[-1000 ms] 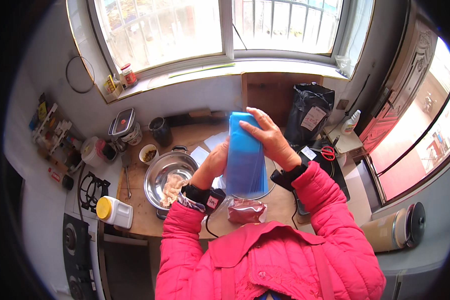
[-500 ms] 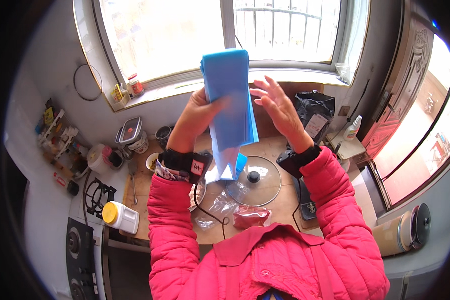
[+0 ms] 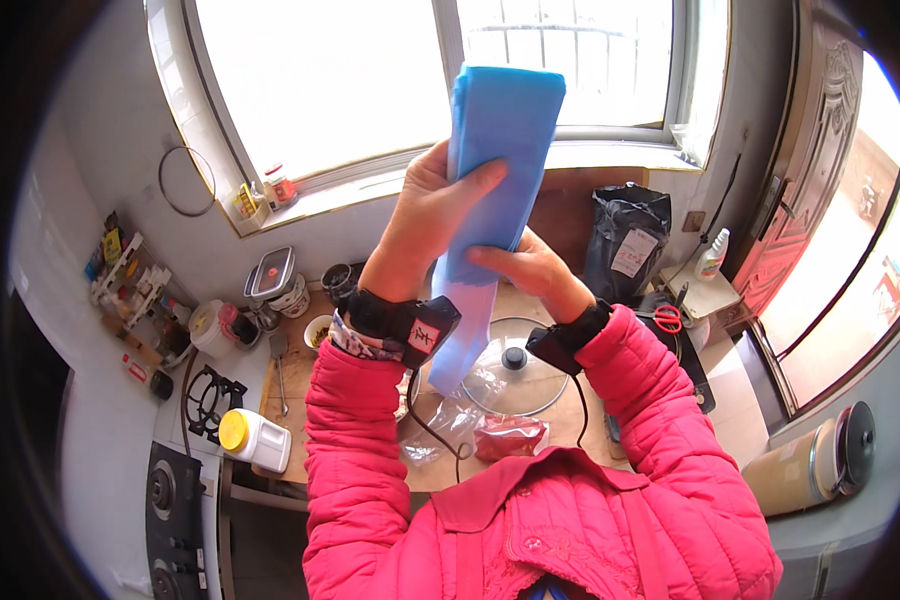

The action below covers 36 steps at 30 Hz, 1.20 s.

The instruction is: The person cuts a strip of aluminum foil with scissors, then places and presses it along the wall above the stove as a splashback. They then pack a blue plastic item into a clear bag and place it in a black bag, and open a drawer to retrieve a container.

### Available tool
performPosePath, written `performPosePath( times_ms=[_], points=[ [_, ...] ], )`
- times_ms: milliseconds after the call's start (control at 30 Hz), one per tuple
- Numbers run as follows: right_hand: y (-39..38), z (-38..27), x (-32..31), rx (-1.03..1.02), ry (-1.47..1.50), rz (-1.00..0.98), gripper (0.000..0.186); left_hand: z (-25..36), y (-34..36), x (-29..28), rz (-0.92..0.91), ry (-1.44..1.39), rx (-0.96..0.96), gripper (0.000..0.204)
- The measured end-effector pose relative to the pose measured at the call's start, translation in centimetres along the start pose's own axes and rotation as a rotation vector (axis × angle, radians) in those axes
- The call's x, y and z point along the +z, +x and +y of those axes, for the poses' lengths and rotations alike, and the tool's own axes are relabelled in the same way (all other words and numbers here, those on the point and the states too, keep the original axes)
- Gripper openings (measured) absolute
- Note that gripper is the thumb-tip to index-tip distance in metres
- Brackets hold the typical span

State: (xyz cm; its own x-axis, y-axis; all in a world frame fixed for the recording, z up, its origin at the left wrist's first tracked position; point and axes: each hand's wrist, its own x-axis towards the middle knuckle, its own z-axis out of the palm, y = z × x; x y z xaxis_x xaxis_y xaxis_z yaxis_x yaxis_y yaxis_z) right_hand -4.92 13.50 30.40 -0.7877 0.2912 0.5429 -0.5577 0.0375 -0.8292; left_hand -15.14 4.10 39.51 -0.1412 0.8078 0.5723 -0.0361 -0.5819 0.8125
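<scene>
In front of the window I hold up a long bundle of thin blue sheeting [image 3: 505, 150], folded flat in layers and tilted to the right at its top. It looks like plastic; its exact kind does not show. My left hand [image 3: 425, 215] grips the left edge at mid-height, thumb across the front. Lower down, my right hand [image 3: 542, 275] closes on the right edge, thumb on the front and fingers behind. A paler loose strip hangs below, over the table. Under my hands lie a glass lid [image 3: 520, 385], clear plastic wrap [image 3: 450, 420] and a red package [image 3: 510, 438].
The wooden table [image 3: 315, 400] carries a small bowl [image 3: 317, 331]. At its left edge stands a white jar with a yellow lid [image 3: 258, 440], near a gas stove [image 3: 170, 500]. A black bag [image 3: 630, 235], a white bottle [image 3: 712, 255] and red-handled scissors [image 3: 667, 319] are at the right.
The blue bundle has moved up and to the right and now leans right. My right hand, spread and apart from it before, has come down and taken hold of its lower right edge.
</scene>
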Motion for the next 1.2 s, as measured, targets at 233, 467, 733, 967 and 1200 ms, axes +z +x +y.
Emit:
performPosePath(
  times_ms=[233,467,733,967,1200],
  points=[
    [-0.1,-2.1,-0.1,-0.091,0.113,0.107,0.021,-1.1,-0.9,-1.4,-0.028,0.179,0.164,0.043],
    [0.2,-3.3,-0.4,-0.063,0.051,0.276,0.027,-7.1,-3.3,-1.2,0.030,0.628,0.143,0.048],
    [-0.4,-4.1,-0.3,-0.101,0.085,0.283,0.032,-8.0,-3.5,-0.9,-0.055,0.538,0.145,0.055],
    [-0.2,-4.3,-1.1,-0.138,0.020,0.328,0.030,-8.4,-3.9,-0.8,-0.076,0.434,0.094,0.049],
    [0.2,-6.4,-1.5,-0.321,-0.002,0.359,0.023,-9.7,-5.1,-2.4,-0.243,0.054,-0.291,0.031]
  ],
)
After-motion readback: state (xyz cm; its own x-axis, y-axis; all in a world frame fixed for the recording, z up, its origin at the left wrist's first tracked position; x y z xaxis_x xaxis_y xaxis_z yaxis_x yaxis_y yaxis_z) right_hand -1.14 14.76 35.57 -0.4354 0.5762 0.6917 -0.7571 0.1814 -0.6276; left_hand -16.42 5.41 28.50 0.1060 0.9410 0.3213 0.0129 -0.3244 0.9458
